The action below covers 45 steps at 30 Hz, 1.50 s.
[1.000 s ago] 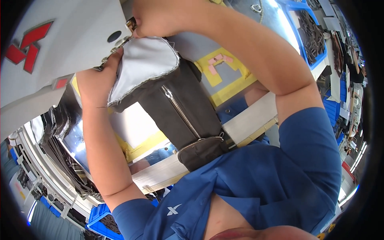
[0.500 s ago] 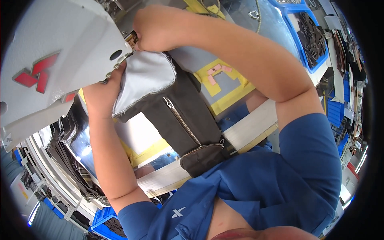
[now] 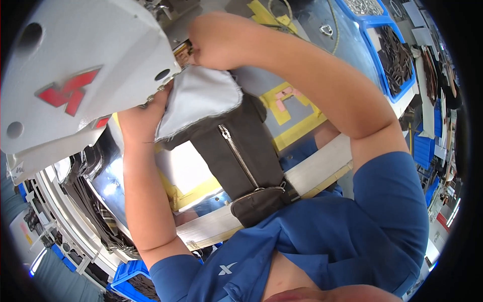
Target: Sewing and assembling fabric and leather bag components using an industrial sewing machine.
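A black fabric bag piece with silver zips lies over the worktable, its lower zipped pocket reaching my shirt front. At its far end a white lining flap with a frayed edge runs up to the sewing machine head. My right hand is closed beside the machine's needle area, its fingertips pinching the far edge of the piece. On the flap's left edge rests my left hand; its fingers are mostly hidden behind the machine head. The needle itself is out of sight.
Blue bins, one of dark strips and one of metal parts, stand at the right. Yellow tape marks the table. A metal ring and a cord lie at the back. Dark fabric pieces hang at the left.
The whole view has shifted, so machine, bag piece and hands sit slightly further right. Both hands keep their places at the machine, with little visible change in the piece.
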Motion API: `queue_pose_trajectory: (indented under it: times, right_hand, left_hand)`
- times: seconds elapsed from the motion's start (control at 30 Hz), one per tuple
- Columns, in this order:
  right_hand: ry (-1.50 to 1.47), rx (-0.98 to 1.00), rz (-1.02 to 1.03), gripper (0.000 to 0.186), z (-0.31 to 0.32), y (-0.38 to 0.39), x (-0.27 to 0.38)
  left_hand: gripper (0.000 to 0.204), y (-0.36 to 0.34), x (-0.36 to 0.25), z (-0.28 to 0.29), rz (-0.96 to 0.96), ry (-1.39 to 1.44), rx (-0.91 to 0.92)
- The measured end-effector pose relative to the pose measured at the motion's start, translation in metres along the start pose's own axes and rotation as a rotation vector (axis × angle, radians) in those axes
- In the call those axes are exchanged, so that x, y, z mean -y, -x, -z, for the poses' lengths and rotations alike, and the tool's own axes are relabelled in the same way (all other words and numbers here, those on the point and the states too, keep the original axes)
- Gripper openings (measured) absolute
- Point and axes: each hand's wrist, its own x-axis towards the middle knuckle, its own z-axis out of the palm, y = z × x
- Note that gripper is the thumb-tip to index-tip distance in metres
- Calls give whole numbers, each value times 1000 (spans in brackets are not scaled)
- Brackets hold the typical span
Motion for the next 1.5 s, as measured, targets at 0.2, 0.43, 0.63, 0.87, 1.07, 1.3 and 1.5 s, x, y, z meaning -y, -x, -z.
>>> queue_pose_trajectory:
  times: [0.2,0.43,0.63,0.87,1.07,1.3,1.5]
  right_hand:
    - [31,-50,21,32,-1,3,-1]
    - [32,59,-30,31,5,2,2]
    - [-15,46,-51,28,10,5,4]
    - [-25,64,-88,29,16,7,9]
    - [9,72,-68,31,17,7,11]
    - [0,88,-107,32,19,10,5]
    - [-1,45,-79,32,12,10,-2]
  left_hand:
    - [39,2,-4,3,-28,-13,44]
    - [34,3,-9,6,30,-54,76]
    - [44,6,-12,12,167,-91,226]
    - [43,7,-13,9,162,-74,183]
    - [44,8,-12,8,109,-53,128]
    - [46,8,-13,8,235,-49,161]
    - [43,9,-17,9,224,-32,171]
